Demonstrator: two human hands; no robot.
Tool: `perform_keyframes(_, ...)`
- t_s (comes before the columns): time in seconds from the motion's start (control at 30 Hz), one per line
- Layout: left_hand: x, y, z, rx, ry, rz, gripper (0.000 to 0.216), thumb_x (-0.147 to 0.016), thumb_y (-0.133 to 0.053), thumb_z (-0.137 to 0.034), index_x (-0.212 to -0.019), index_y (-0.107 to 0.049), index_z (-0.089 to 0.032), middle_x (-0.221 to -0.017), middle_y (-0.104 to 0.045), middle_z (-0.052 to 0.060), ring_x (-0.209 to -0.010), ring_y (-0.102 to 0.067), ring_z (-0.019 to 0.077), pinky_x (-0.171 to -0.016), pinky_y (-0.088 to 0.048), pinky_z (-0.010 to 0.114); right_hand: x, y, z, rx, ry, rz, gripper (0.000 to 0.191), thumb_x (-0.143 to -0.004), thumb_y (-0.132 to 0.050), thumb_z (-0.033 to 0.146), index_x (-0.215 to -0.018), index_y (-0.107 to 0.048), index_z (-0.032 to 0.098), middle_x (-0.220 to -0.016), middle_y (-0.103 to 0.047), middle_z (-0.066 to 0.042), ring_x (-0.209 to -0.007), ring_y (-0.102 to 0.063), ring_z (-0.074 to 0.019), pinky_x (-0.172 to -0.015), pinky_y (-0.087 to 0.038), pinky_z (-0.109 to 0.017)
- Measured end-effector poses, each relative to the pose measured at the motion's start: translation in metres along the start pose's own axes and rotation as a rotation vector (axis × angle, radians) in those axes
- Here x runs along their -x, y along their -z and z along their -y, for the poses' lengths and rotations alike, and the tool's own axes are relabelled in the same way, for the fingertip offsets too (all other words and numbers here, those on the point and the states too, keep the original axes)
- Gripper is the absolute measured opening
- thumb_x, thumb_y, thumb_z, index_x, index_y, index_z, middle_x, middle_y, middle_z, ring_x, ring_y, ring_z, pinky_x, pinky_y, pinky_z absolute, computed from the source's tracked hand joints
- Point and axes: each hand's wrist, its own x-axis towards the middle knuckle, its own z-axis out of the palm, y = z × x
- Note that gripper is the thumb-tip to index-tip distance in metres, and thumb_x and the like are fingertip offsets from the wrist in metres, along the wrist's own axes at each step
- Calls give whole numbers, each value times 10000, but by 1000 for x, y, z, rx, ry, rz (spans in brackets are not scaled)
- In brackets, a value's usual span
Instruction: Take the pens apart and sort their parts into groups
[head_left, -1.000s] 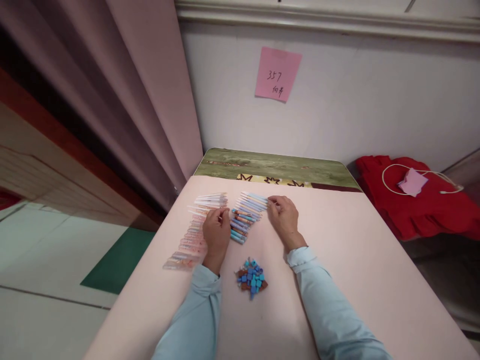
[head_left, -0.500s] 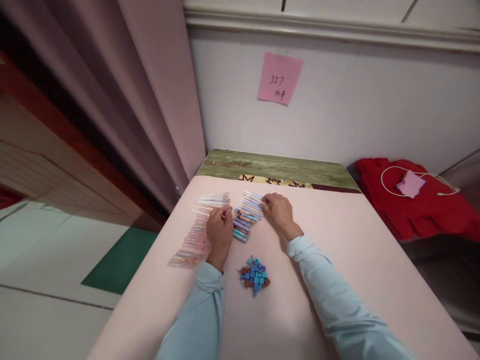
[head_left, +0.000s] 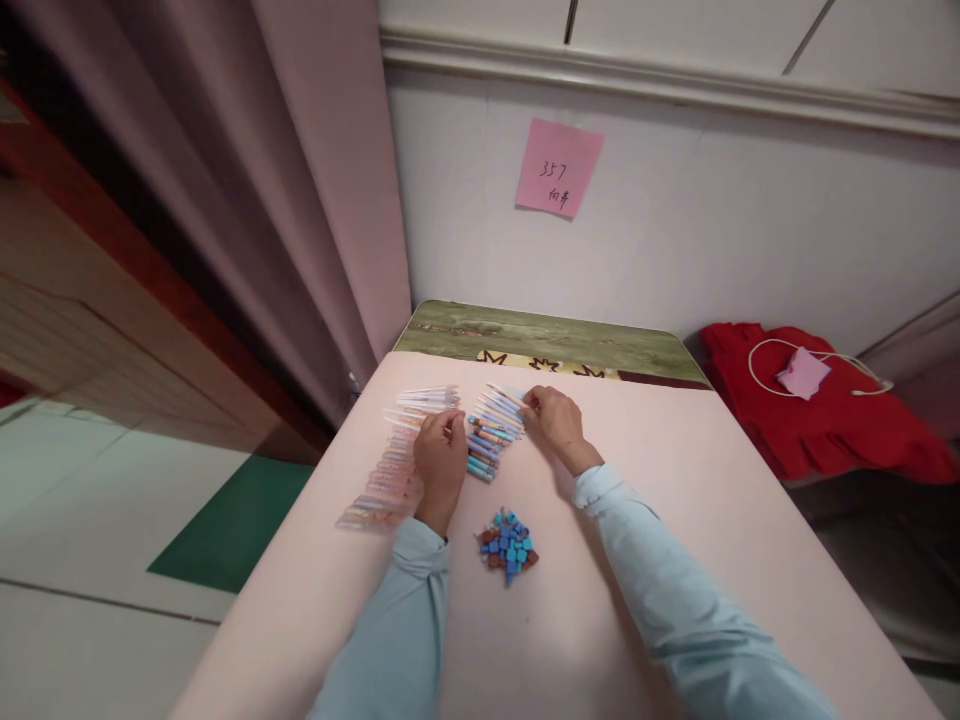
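A row of blue pens (head_left: 491, 435) lies on the pale pink table (head_left: 675, 540). My left hand (head_left: 440, 462) rests curled against the left ends of these pens. My right hand (head_left: 553, 420) is closed in a pinch on the right ends of the far pens. To the left lies a second row of pink pens and clear caps (head_left: 394, 460), partly hidden by my left hand. A small pile of blue and brown caps (head_left: 508, 546) sits near me between my forearms. Both sleeves are light blue.
A pink curtain (head_left: 300, 180) hangs at the left. On the white wall is a pink note (head_left: 558, 168). A green patterned strip (head_left: 547, 340) covers the table's far end. At the right, red cloth (head_left: 817, 410) carries a white cable and a pink slip.
My right hand has slid a little left along the ends of the blue pens, and the row looks tighter. The left hand has stayed put. The camera has tilted slightly.
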Motion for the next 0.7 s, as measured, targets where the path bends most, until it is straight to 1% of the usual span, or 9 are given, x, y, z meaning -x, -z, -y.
perform_keyframes(0.13, 0, -1, 2, 12, -2, -3, 216, -879, -516, -277, -837, -712, -197, -867, -710, 63, -860, -647, 220, -806, -486, 330, -2, 0, 1, -31, -33, 42, 95, -819, -671, 274, -899, -698, 232, -888, -690, -25, -781, -592, -173, -644, -339, -275)
perform_keyframes(0.23, 0, -1, 1, 31, 3, -2, 218, -877, -519, -284, -847, -715, -194, -876, -711, 67, -865, -645, 223, -802, -487, 331, -2, -1, 1, -100, -82, 39, 99, -794, -681, 267, -884, -700, 231, -877, -685, -19, -769, -589, -164, -624, -334, -266)
perform_keyframes(0.37, 1, 0, -1, 21, 11, -1, 222, -874, -523, -298, -831, -713, -192, -842, -695, 64, -834, -638, 221, -780, -482, 330, 2, -3, 1, -227, -153, -7, 94, -766, -693, 268, -851, -693, 228, -860, -691, -10, -746, -581, -158, -628, -346, -261)
perform_keyframes(0.47, 0, 1, -3, 30, 15, 0, 221, -868, -526, -300, -831, -716, -192, -835, -685, 61, -824, -635, 218, -785, -480, 332, 9, -1, -1, -342, -189, -105, 80, -770, -681, 272, -833, -690, 223, -808, -686, -8, -714, -568, -163, -643, -361, -273)
perform_keyframes(0.53, 0, 1, -7, 74, 22, 2, 203, -849, -549, -298, -843, -720, -190, -849, -683, 57, -793, -628, 206, -779, -484, 329, 20, 3, -1, -525, -193, -197, 117, -780, -678, 302, -855, -692, 213, -786, -679, -11, -706, -568, -164, -662, -387, -281)
perform_keyframes(0.6, 0, 0, -14, 181, 66, 30, 183, -820, -594, -302, -867, -727, -186, -861, -688, 50, -750, -620, 187, -743, -490, 312, 36, 5, 2, -815, -194, -246, 188, -777, -691, 360, -877, -686, 201, -774, -676, -12, -698, -571, -162, -669, -416, -282)
perform_keyframes(0.63, 1, 0, -19, 266, 103, 69, 185, -807, -617, -309, -881, -729, -181, -861, -692, 48, -733, -617, 178, -716, -490, 299, 46, 5, 4, -972, -199, -240, 224, -772, -701, 389, -885, -684, 197, -774, -675, -13, -693, -572, -159, -666, -427, -280)
perform_keyframes(0.7, 2, 0, -31, 459, 187, 191, 219, -794, -651, -335, -909, -736, -169, -832, -695, 40, -694, -602, 159, -647, -474, 269, 67, 2, 11, -1232, -228, -170, 272, -760, -722, 426, -891, -685, 190, -781, -678, -16, -680, -567, -149, -656, -437, -275)
